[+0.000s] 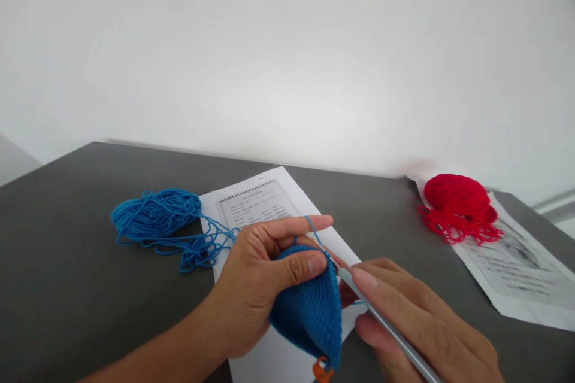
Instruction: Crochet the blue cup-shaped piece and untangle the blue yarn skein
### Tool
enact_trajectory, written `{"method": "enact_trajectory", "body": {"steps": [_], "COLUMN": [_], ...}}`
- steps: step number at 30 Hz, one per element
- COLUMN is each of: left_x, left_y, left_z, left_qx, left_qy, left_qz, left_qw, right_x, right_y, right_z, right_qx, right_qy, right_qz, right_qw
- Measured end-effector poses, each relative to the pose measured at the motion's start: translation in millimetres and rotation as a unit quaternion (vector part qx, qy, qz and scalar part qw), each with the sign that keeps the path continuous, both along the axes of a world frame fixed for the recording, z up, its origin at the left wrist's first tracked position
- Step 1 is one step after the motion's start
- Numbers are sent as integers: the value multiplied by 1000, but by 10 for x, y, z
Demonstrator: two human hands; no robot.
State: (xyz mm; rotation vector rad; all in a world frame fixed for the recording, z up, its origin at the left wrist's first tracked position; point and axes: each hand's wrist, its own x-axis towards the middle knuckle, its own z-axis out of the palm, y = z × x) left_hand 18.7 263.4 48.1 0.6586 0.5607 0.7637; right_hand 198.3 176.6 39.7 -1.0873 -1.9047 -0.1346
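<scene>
A stitch seems to be in the making at the rim of the blue crocheted cup-shaped piece (309, 311). The left hand (256, 275) is clamped on it, thumb pressed on the front of the fabric and the other fingers behind; its forefinger is stretched out, with the thin blue working strand (312, 227) running over it. The right hand (422, 323) is closed round the slim grey metal crochet hook (386, 326), whose tip lies at the rim just beside the left thumb (the very tip is too small to make out). By my judgement, drawing a loop through calls for even tension on that strand and a small turn of the hook.

The piece hangs between the two hands, just above the white printed paper sheet (260, 200) on the dark grey table (67, 281); its stitches look tight and even; it narrows downward, and a small orange stitch marker (321, 369) dangles at its lower end. The strand leads left to a loose blue yarn skein (155, 215); a red yarn ball (456, 194) sits well apart at the right, on a second printed sheet (516, 275).
</scene>
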Motion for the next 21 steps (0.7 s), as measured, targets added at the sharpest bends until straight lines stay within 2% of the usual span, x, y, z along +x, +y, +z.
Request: {"method": "enact_trajectory", "body": {"steps": [2, 4, 7, 9, 10, 13, 16, 19, 21], "left_x": [-17, -10, 34, 67, 81, 97, 72, 14, -25], "left_y": [7, -6, -60, -97, -110, -109, -67, -19, -2], "left_z": [4, 1, -6, -15, -22, -44, -46, -23, -9], "left_qx": [34, 96, 190, 214, 211, 166, 105, 59, 53], "left_qy": [22, 77, 199, 248, 251, 190, 80, 5, -16], "left_qz": [10, 53, 146, 183, 189, 166, 112, 42, 9], "left_qw": [999, 991, 950, 927, 925, 953, 985, 997, 998], "right_x": [30, 11, -89, -161, -188, -215, -179, -109, -62], "right_y": [29, 53, 79, 92, 96, 83, 25, -31, -28], "right_z": [38, 18, -81, -143, -164, -173, -129, -71, -30], "right_qx": [-32, -41, -24, -6, 15, 57, 54, 50, 31], "right_qy": [30, 99, 187, 159, 128, 25, -36, -63, -62], "right_qz": [45, 59, 3, -35, -51, -62, -52, -34, 2], "right_qw": [998, 992, 982, 987, 990, 996, 997, 996, 998]}}
